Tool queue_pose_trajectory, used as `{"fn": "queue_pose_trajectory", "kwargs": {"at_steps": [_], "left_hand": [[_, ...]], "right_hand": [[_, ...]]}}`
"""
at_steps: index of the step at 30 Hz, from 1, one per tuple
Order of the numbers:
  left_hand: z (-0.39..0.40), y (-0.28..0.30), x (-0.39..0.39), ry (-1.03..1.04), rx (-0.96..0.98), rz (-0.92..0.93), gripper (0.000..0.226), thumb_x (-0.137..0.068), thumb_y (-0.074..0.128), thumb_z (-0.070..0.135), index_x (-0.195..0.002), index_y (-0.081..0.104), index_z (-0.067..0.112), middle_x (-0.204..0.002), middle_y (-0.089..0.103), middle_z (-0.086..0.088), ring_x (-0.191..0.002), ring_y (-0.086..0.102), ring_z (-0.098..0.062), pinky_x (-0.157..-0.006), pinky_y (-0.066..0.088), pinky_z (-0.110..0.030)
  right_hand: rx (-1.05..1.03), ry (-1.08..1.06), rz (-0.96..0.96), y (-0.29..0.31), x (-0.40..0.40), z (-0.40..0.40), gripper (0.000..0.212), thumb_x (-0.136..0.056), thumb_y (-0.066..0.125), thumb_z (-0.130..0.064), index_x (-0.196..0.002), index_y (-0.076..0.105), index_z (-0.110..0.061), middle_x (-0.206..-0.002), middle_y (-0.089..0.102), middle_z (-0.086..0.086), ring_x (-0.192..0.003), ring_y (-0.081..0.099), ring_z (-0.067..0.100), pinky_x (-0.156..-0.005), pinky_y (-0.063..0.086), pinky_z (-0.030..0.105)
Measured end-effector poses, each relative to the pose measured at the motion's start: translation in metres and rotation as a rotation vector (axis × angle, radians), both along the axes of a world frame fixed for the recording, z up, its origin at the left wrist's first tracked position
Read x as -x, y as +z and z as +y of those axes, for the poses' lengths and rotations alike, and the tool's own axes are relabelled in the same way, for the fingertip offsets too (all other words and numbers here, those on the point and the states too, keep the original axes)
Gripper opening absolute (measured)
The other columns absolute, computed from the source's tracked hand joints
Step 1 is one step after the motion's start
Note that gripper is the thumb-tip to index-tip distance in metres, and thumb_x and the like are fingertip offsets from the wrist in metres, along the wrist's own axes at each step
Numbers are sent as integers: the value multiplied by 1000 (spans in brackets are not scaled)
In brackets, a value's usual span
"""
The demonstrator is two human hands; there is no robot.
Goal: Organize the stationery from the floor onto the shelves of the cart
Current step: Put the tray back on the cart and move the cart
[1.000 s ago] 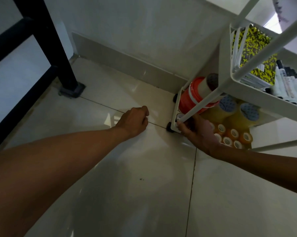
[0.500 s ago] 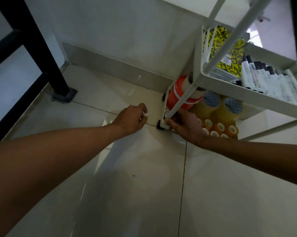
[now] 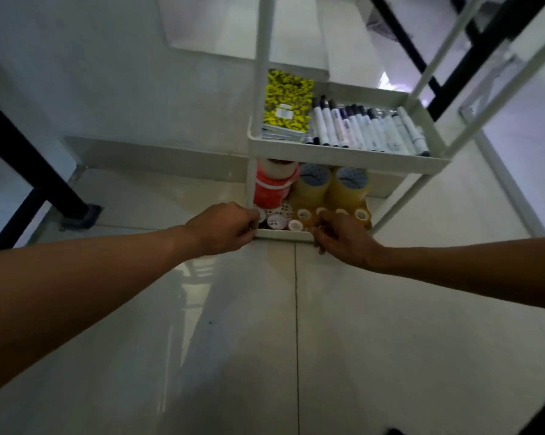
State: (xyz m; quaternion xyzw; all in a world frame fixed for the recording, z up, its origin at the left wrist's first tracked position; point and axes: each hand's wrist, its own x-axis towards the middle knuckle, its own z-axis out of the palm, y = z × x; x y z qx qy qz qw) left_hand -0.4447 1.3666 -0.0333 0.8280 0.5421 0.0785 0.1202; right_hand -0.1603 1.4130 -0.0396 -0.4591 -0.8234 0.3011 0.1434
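Left hand (image 3: 225, 226) and right hand (image 3: 343, 238), fingers curled, at the cart's (image 3: 346, 152) bottom shelf rim (image 3: 283, 235); what they pinch cannot be told. Behind: small tape rolls (image 3: 296, 219), large rolls (image 3: 330, 186). Above: markers (image 3: 365, 127), yellow notebook (image 3: 285, 103); labels unreadable.

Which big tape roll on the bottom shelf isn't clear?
The red-and-white roll at the shelf's left end; the two big rolls beside it are clear yellowish.

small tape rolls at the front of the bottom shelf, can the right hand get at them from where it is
Probably yes: the right hand is already at the bottom shelf's front rim, beside the small tape rolls, with only that low rim between.
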Motion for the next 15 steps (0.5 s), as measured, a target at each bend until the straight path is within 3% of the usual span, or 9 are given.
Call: {"fn": "queue_pose_trajectory", "kwargs": {"at_steps": [6, 12, 15], "left_hand": [[7, 19, -44, -96, -48, -25, 10, -92, 63, 29, -88, 63, 20, -78, 65, 6, -69, 61, -17, -58, 42, -27], [25, 30, -90, -54, -68, -197, 5, -88, 69, 19, -89, 65, 18, -74, 57, 13, -61, 54, -2, -58, 40, -24], [37, 36, -117, -1, -52, -240, 8, -88, 71, 17, -92, 67, 12, -75, 63, 6, -63, 59, -10, -60, 41, -23]], "right_hand": [[97, -88, -75, 4, -83, -13, 5, -96, 58, -14, -94, 62, -15, -78, 72, -1, -62, 68, 1, -56, 50, 9], [204, -241, -142, 0, -137, -11, 7, -97, 58, -18, -98, 64, -14, -83, 73, -1, -64, 71, 6, -56, 51, 16], [255, -280, -156, 3, -150, -2, 8, -95, 62, -19, -97, 64, -12, -86, 72, 1, -70, 72, 12, -56, 55, 23]]}}
